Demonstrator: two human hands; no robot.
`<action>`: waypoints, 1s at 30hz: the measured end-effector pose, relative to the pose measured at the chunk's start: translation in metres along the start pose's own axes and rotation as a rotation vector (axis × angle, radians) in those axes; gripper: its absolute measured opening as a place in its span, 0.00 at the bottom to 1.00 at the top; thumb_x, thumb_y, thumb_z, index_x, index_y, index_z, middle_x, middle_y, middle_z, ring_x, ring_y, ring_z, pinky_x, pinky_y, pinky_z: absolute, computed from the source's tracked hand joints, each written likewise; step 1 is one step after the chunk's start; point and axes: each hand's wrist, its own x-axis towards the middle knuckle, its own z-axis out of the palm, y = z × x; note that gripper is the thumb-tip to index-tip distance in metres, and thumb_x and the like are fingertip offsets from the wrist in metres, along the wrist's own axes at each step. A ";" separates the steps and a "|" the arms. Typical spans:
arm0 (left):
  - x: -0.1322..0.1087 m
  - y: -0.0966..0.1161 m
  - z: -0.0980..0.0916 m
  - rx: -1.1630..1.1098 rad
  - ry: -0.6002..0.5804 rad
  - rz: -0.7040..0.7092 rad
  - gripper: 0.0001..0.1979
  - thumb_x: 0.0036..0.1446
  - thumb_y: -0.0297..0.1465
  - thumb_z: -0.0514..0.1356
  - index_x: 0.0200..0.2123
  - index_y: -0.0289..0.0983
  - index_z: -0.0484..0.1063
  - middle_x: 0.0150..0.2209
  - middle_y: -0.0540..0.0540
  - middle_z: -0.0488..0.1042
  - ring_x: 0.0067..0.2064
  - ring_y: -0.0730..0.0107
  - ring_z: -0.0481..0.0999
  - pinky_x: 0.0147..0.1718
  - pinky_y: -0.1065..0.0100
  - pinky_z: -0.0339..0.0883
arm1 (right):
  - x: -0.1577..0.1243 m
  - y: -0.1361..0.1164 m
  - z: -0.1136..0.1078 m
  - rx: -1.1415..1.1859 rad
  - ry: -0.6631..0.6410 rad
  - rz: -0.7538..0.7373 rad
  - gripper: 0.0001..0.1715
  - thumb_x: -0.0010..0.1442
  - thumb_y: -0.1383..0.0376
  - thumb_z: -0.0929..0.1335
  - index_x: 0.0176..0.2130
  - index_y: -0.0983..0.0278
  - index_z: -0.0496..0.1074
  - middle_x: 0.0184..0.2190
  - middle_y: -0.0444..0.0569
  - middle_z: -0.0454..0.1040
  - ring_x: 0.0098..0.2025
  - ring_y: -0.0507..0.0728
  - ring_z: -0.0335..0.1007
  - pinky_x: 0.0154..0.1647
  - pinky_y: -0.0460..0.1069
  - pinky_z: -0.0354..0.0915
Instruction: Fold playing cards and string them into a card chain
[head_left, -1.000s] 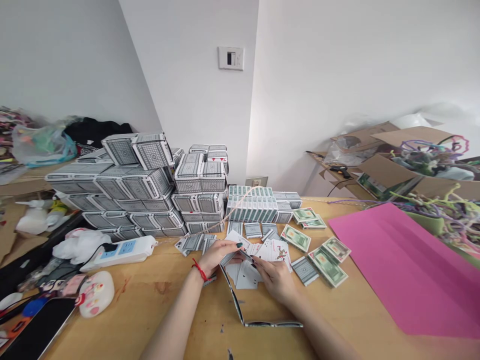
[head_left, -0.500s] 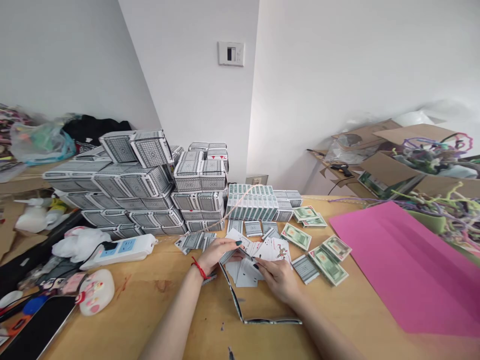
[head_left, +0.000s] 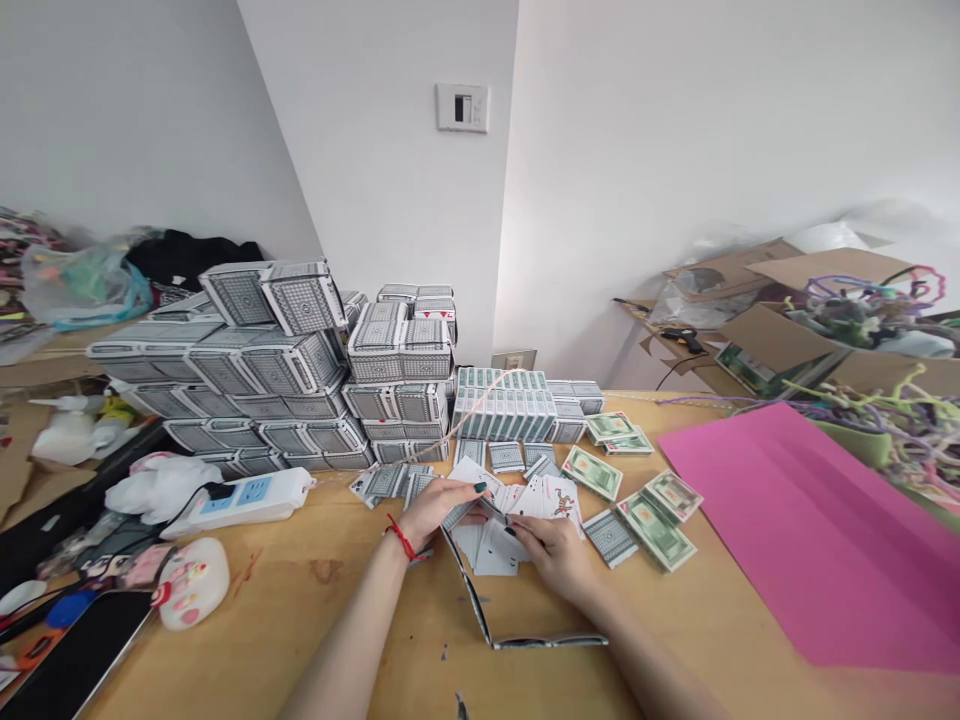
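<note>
A strip of joined playing cards (head_left: 471,592) stands on its edge, bends at a corner near me and runs right under my right forearm. My left hand (head_left: 435,508), a red cord on its wrist, grips the far end of this strip. The fingers of my right hand (head_left: 556,552) pinch the same end from the other side. Loose playing cards (head_left: 496,552) lie face up beneath and behind my hands, one showing a joker. Just right of my right hand lies a card with its grey patterned back (head_left: 611,537) up.
Stacked blocks made of grey-backed cards (head_left: 274,370) rise at the back left. Green card boxes (head_left: 504,405) stand mid-back, and more green packs (head_left: 656,530) lie at right. A pink sheet (head_left: 817,540) covers the right side; a power strip (head_left: 240,500) is at left.
Both hands keep their grip on the card strip. The strip's near corner has shifted very slightly to the right; otherwise the scene stays the same.
</note>
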 end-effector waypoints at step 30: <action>0.001 0.002 0.000 -0.079 0.025 -0.014 0.15 0.45 0.34 0.63 0.35 0.29 0.74 0.32 0.39 0.78 0.37 0.58 0.77 0.42 0.61 0.67 | 0.006 0.002 -0.001 0.287 0.267 0.200 0.11 0.57 0.59 0.62 0.33 0.64 0.64 0.17 0.40 0.62 0.18 0.49 0.58 0.18 0.43 0.58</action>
